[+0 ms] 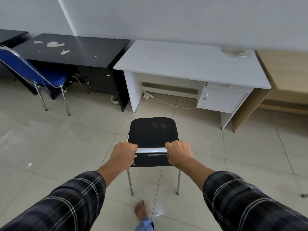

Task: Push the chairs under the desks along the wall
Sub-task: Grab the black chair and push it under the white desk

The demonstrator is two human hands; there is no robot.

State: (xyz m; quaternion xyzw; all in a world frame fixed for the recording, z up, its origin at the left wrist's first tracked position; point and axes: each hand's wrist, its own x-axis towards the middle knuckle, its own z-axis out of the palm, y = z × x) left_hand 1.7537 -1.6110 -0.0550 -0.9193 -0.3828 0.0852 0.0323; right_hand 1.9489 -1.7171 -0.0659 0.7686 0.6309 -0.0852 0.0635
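Note:
A black chair [153, 130] with chrome legs stands on the tiled floor in front of me, its seat facing the white desk [188, 64] at the wall. My left hand [123, 152] grips the left end of the chrome bar on top of its backrest. My right hand [179, 152] grips the right end. The chair's front edge is a short way out from the white desk's knee space. A blue chair [30, 70] stands at the black desk [75, 49] on the left, its seat partly under the desktop.
A wooden desk [286, 77] adjoins the white one on the right. A power strip [147, 95] and white cable [175, 104] lie on the floor under the white desk, beside its drawer unit [220, 99]. My bare foot [141, 212] is behind the chair. Open tiled floor lies left and right.

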